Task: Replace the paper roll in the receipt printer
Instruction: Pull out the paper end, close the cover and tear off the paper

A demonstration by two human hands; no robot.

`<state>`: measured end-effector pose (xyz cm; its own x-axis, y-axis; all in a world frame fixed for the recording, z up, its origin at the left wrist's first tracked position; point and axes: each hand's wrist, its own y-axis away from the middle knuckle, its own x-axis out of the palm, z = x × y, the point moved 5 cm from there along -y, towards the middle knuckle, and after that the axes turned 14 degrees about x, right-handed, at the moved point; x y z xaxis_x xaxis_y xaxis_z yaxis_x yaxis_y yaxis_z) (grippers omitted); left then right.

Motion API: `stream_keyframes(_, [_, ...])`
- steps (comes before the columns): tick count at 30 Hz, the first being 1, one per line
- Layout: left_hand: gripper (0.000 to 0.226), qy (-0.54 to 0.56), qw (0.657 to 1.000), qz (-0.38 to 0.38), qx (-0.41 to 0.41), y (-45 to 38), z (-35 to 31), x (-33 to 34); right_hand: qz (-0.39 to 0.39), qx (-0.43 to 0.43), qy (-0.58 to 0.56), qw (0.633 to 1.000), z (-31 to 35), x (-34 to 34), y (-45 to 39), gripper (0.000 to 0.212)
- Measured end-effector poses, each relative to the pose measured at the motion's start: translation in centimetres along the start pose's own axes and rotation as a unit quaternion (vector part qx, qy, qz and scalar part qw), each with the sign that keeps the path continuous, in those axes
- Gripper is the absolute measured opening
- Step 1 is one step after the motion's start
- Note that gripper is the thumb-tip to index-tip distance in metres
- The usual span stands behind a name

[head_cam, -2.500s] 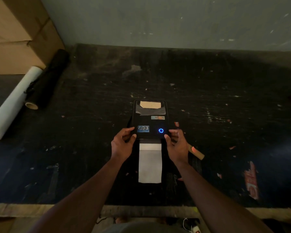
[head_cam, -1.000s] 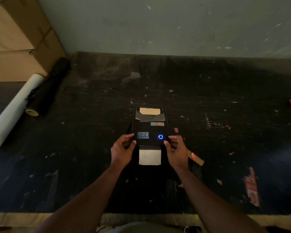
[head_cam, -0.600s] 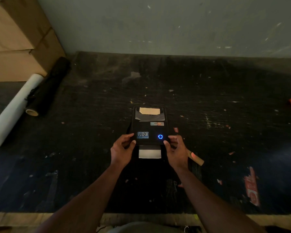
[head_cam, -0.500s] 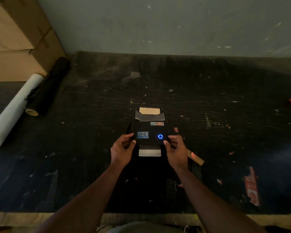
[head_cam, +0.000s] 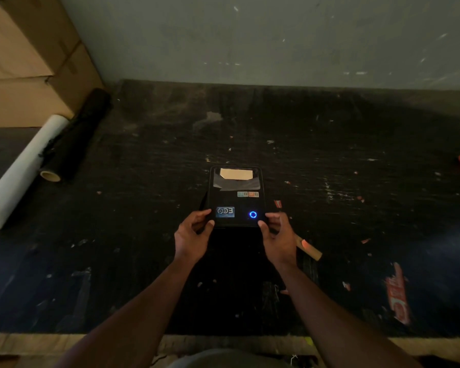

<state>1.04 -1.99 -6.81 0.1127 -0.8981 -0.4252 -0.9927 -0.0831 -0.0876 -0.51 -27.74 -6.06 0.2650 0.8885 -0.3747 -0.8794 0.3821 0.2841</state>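
Receipt printer (head_cam: 235, 196) sits mid-tabletop (head_cam: 329, 155), lid down, blue ring light (head_cam: 253, 214) on at its near right corner. Our left hand (head_cam: 190, 240) has thumb and fingers (head_cam: 197, 216) curled onto the near left corner; our right hand (head_cam: 278, 239) does the same at the near right corner. Both are partly closed and touching the casing, a bracing hold more than a tight clamp. No paper shows at the near slot, and whether a roll sits inside we cannot tell.

A brown cardboard tube (head_cam: 310, 248), likely a spent core, lies just right of our right hand. Two long wrap rolls (head_cam: 24, 168) and cardboard boxes (head_cam: 24, 62) are far left, well apart.

Risks, as we judge them: the lid may not be latched, so paper jams or won't feed; uneven pressing could skid the printer on the tabletop; our right thumb is close to the lit button and could trigger a stray feed. Dim light hides the slot edge, so a misfeed is easy to miss.
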Motion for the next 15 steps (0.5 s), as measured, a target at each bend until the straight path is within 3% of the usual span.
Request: stream_keyframes(15, [0.036,-0.007,1.0,0.019,-0.004,-0.06,-0.39,-0.25,0.008,0.008,0.015,1.0,0.51,-0.18,0.17,0.03])
